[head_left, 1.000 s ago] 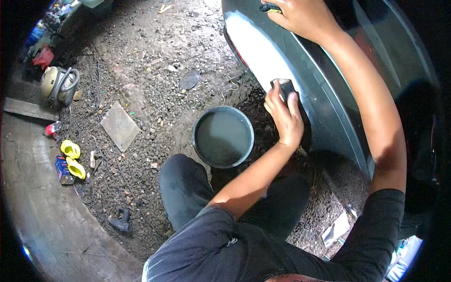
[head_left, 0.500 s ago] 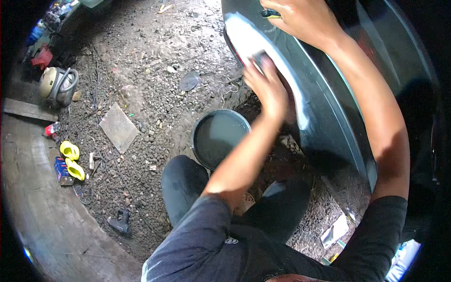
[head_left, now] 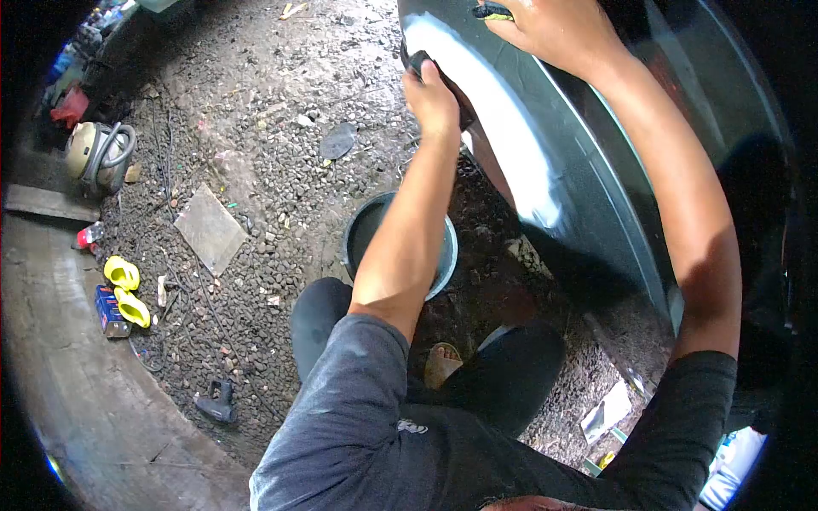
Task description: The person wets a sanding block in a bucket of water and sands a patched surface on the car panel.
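Car panel [head_left: 588, 192]: dark, glossy; long soft-edged white patch [head_left: 503, 115]
Left hand [head_left: 433, 104]: holds dark block [head_left: 417, 61] at panel's left edge
Right hand [head_left: 562, 32]: grips black-and-yellow object [head_left: 492, 13]

Dark shirt [head_left: 477, 451] (pale chest logo [head_left: 412, 427]), dark trousers [head_left: 521, 366]

I find the panel [head_left: 588, 204], right of my left fingers [head_left: 414, 88], smooth and glossy; its patch [head_left: 492, 95], matt. Block [head_left: 418, 60] in them: matt. Bucket [head_left: 451, 255] below them: dull, apparently plastic. Gravel [head_left: 277, 183] leftward: rough, stony.
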Demonstrator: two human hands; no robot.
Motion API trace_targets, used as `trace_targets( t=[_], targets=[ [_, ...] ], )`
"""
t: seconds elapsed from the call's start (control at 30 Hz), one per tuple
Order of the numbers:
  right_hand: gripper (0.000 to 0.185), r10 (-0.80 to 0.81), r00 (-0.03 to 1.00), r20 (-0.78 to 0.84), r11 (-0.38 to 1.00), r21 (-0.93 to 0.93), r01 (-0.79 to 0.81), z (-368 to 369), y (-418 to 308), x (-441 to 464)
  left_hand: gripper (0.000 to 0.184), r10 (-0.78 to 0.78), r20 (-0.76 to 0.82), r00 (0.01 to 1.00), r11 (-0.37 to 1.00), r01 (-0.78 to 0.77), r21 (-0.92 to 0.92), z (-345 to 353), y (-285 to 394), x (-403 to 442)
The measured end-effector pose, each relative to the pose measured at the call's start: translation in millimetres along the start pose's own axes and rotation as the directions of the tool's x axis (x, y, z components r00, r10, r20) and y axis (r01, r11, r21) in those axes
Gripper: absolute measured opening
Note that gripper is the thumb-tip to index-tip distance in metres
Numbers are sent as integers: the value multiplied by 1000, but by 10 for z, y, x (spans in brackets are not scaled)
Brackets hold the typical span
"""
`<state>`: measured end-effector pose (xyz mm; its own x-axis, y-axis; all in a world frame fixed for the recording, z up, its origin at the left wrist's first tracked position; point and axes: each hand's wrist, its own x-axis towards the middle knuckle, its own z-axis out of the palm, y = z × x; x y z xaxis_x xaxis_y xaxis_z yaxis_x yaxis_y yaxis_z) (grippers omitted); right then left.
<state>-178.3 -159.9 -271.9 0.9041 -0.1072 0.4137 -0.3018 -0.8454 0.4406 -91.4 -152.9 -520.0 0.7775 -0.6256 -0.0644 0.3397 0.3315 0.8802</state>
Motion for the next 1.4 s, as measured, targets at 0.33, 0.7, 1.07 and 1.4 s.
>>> trace_targets(
  t=[0.33, 0.7, 1.07, 1.4],
  targets=[
    [18, -27, 999, -35, 1000, -5, 27, 22, -4, -15, 53, -14, -32, 999, 997, 16, 70, 6, -54, -532],
    [19, 13, 1000, 28, 1000, 12, -13, -10, -5, 0, 54, 266, -57, 962, 878, -217, 427, 74, -84, -991],
    [18, -30, 999, 30, 999, 14, 29, -5, 21, 27, 55, 352, 84, 932, 846, -355, 397, 85, 103, -1520],
    [14, 14, 999, 29, 999, 41, -15, 10, 27, 6, 57, 448, 142, 883, 785, -465, 409, 145, 234, -1704]
  ],
)
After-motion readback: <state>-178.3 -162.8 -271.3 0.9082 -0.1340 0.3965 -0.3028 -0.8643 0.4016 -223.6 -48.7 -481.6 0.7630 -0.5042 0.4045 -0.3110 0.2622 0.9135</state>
